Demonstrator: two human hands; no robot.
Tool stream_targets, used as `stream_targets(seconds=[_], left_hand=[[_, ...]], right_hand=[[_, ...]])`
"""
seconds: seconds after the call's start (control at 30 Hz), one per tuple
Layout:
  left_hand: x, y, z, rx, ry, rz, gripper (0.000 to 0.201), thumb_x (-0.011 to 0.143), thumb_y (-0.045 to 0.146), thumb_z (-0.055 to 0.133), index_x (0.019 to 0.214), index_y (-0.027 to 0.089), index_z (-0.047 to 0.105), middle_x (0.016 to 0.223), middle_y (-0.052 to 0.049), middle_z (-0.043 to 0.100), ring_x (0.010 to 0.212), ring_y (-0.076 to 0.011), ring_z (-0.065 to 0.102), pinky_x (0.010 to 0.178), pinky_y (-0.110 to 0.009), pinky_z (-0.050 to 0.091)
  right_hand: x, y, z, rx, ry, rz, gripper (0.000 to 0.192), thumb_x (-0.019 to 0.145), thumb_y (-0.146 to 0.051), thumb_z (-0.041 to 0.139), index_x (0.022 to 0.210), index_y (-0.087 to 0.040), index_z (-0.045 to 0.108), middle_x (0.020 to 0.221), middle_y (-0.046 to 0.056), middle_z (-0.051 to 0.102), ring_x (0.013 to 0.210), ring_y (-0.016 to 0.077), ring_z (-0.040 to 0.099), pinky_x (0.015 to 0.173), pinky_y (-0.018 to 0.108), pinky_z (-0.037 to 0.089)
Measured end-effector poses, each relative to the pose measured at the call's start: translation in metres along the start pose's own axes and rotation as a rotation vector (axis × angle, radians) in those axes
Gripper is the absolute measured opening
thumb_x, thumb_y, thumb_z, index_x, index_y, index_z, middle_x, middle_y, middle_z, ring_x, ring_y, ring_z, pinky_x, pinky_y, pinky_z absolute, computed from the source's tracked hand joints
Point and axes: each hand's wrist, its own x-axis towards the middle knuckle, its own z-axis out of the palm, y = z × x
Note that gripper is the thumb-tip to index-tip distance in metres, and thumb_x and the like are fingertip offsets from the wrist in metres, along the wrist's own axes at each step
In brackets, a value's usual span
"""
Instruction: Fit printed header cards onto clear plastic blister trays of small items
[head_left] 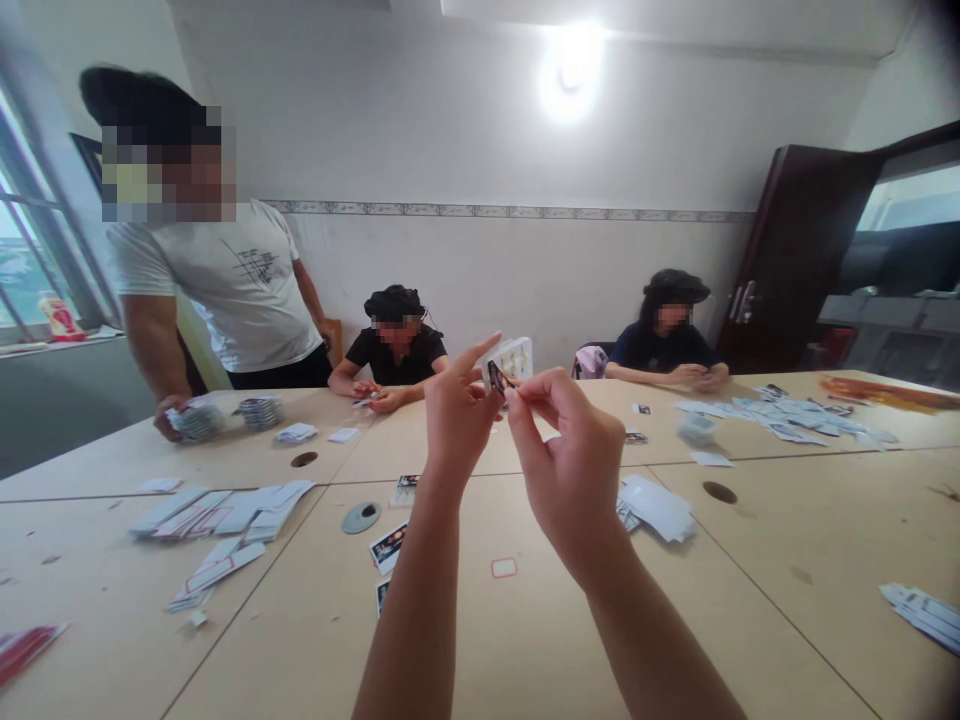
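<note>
Both my hands are raised in front of me above the table (787,560). My left hand (454,415) and my right hand (570,465) pinch a small white card pack (510,362) between their fingertips, with a dark sticker or card at its lower edge. The left index finger points up along the pack. On the table below lie a printed card (388,547) and a small red-edged sticker (504,568).
Rows of white cards (225,510) lie at left, a loose pile (656,505) at right, more cards (926,612) by the right edge. A standing person's hand (169,412) rests on a card stack. Two seated people work across the table. Cable holes (718,492) dot the tabletop.
</note>
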Motion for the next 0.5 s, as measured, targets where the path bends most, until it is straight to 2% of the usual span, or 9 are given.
stream_targets(seconds=[0.13, 0.33, 0.5], left_hand=[[0.0006, -0.0002, -0.0006, 0.021, 0.013, -0.002, 0.066, 0.067, 0.005, 0.058, 0.13, 0.02, 0.069, 0.06, 0.004, 0.057, 0.044, -0.0048, 0.043, 0.039, -0.012, 0.035], [0.0015, -0.0029, -0.0022, -0.004, -0.018, -0.018, 0.067, 0.067, 0.007, 0.06, 0.132, 0.022, 0.068, 0.069, 0.0, 0.066, 0.047, -0.0067, 0.049, 0.041, -0.015, 0.039], [0.0024, -0.0059, -0.0034, 0.007, -0.021, -0.006, 0.065, 0.068, 0.009, 0.061, 0.131, 0.021, 0.069, 0.069, 0.0, 0.067, 0.047, -0.0069, 0.049, 0.044, -0.016, 0.045]], right_hand=[[-0.001, 0.0001, -0.0006, 0.002, -0.003, 0.004, 0.011, 0.095, -0.016, 0.055, 0.085, -0.02, 0.056, 0.076, 0.0, 0.07, 0.06, 0.012, 0.066, 0.06, 0.024, 0.055], [-0.001, -0.0013, -0.0019, 0.01, -0.005, 0.01, 0.01, 0.094, -0.015, 0.056, 0.085, -0.02, 0.056, 0.077, 0.0, 0.071, 0.063, 0.0126, 0.068, 0.061, 0.024, 0.056], [0.0005, -0.0011, -0.0032, 0.008, 0.0, 0.005, 0.011, 0.094, -0.015, 0.056, 0.085, -0.02, 0.056, 0.075, 0.0, 0.07, 0.064, 0.0127, 0.069, 0.062, 0.023, 0.056]])
